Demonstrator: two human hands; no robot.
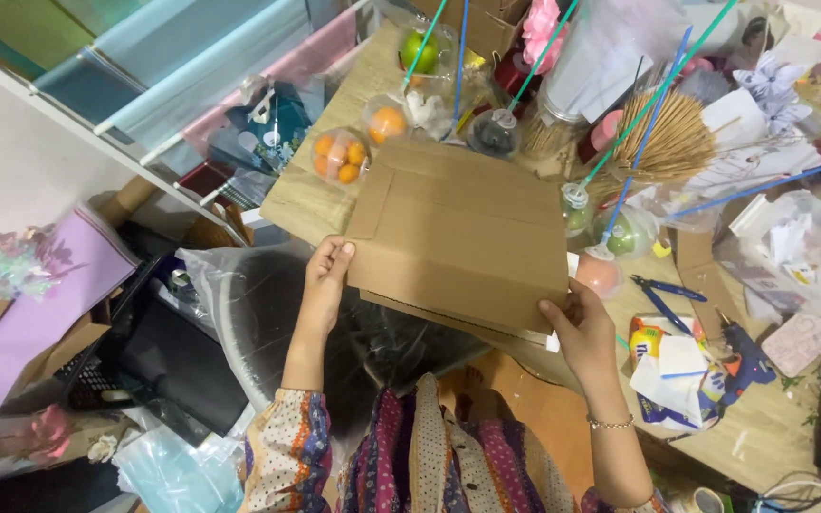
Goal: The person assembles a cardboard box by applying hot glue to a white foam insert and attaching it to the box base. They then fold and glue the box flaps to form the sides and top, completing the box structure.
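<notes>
A wooden table (306, 204) fills the upper right of the frame, crowded with craft goods. Near its upper left edge lie clear plastic balls holding orange fruit (339, 157). A bundle of wooden skewers (667, 142) fans out at upper right, with white paper flowers (772, 81) beyond it. Blue-handled pliers (662, 294) and a blue glue gun (748, 356) rest at right. Rolls of coloured paper (173, 52) lean at upper left, and a lilac sheet (40, 304) lies at far left.
</notes>
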